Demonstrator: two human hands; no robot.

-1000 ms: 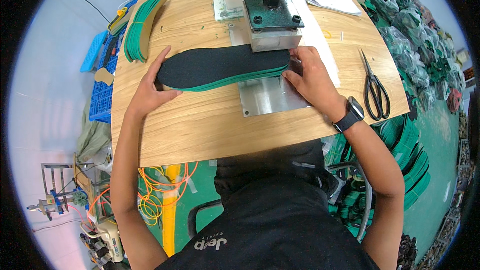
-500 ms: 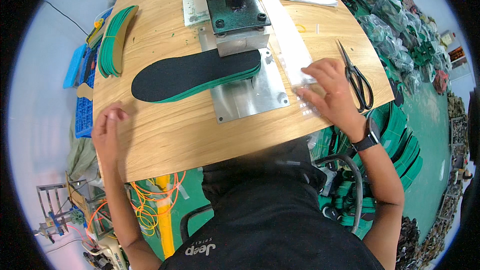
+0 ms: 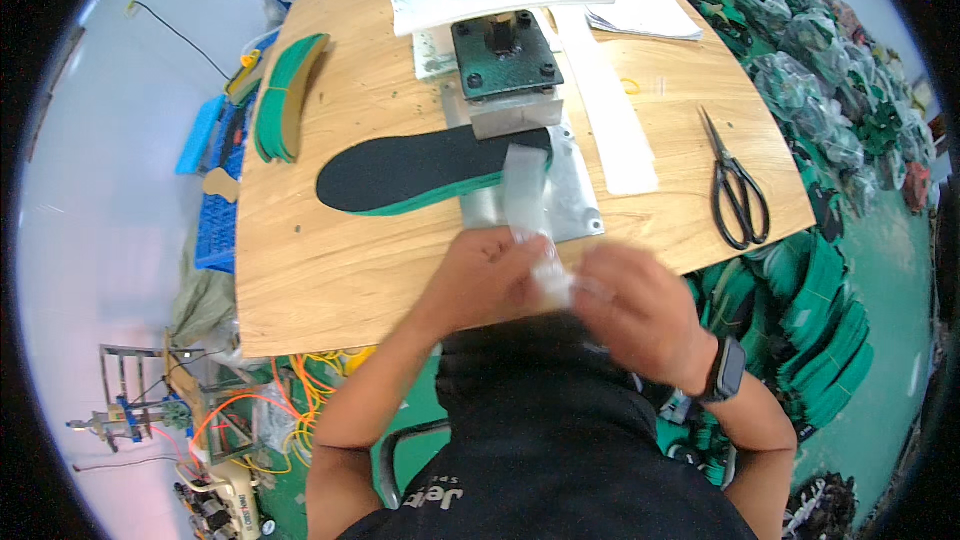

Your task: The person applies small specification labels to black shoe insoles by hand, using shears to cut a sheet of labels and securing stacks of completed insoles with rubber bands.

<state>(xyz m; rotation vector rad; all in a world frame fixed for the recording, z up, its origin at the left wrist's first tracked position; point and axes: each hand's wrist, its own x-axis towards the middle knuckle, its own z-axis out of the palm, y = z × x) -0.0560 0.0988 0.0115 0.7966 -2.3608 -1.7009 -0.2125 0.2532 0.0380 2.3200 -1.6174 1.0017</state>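
Observation:
Over the table's near edge, both hands are at a clear plastic strip (image 3: 525, 190). My left hand (image 3: 485, 275) pinches it around its middle, fingers closed. At its lower end my right hand (image 3: 635, 315), blurred by motion and wearing a watch, closes on the crumpled plastic. The strip's upper end stands in front of the toe of a stack of black-topped green insoles (image 3: 410, 170). That stack lies on a metal plate (image 3: 575, 175), its right end beneath the metal block (image 3: 515, 118) of a press (image 3: 505, 55).
A banded bundle of green insoles (image 3: 285, 100) stands at the left. White paper strips (image 3: 610, 110) lie right of the press, and black-handled scissors (image 3: 740, 195) farther right. Heaped green insoles (image 3: 800, 310) sit below the table's right edge; bagged pieces (image 3: 800, 90) lie beyond.
My right hand has lifted the clear strip off the white strip and brought it toward my body. My left hand has come from the table's left edge to grip it. The view has shifted.

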